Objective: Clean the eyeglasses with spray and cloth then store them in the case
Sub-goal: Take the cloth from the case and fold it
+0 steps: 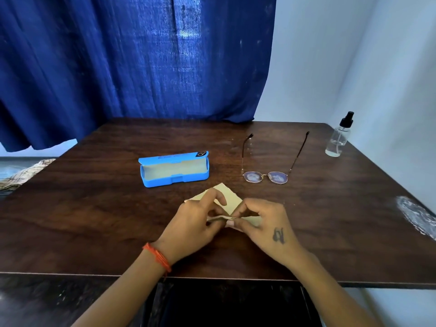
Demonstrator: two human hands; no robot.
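A beige cleaning cloth (230, 204) lies on the table near the front middle. My left hand (198, 223) and my right hand (264, 220) both pinch its near edge, fingertips almost touching. The eyeglasses (266, 177) rest behind and right of the cloth with their temples unfolded and pointing away from me; the lenses look misted. Left of the glasses stands the blue case (173, 169), lid open, its pale lining showing. A clear spray bottle (338, 138) with a black nozzle stands upright at the far right edge.
The dark wooden table (94, 208) fills the view. A white smear (415, 213) marks its right edge. A checked fabric (21, 175) lies off the table's left side. A blue curtain (132, 62) hangs behind, and a pale wall stands at the right.
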